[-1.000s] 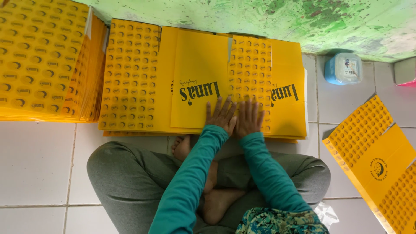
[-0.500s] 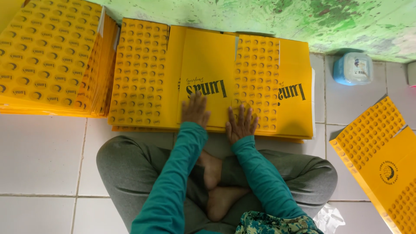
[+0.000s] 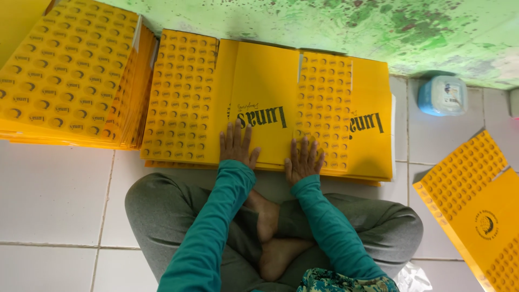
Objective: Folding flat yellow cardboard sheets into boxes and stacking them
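Both my hands press flat on a yellow printed cardboard sheet (image 3: 265,81) that tops a flat stack on the tiled floor in front of my crossed legs. My left hand (image 3: 237,145) lies palm down on the plain yellow panel near its front edge, fingers spread. My right hand (image 3: 304,160) rests palm down about a hand's width to the right, where the plain panel meets a panel patterned with small round marks (image 3: 324,103). Neither hand grips anything. Teal sleeves cover both arms.
A tall stack of yellow patterned sheets (image 3: 65,75) lies at the left. Another yellow sheet (image 3: 476,211) lies tilted at the right edge. A small blue and white tub (image 3: 443,95) stands by the green wall (image 3: 351,27). White floor tiles (image 3: 48,189) surround me.
My hands, close together one second ago, have slid apart across the sheet: the left moved left, the right moved slightly right.
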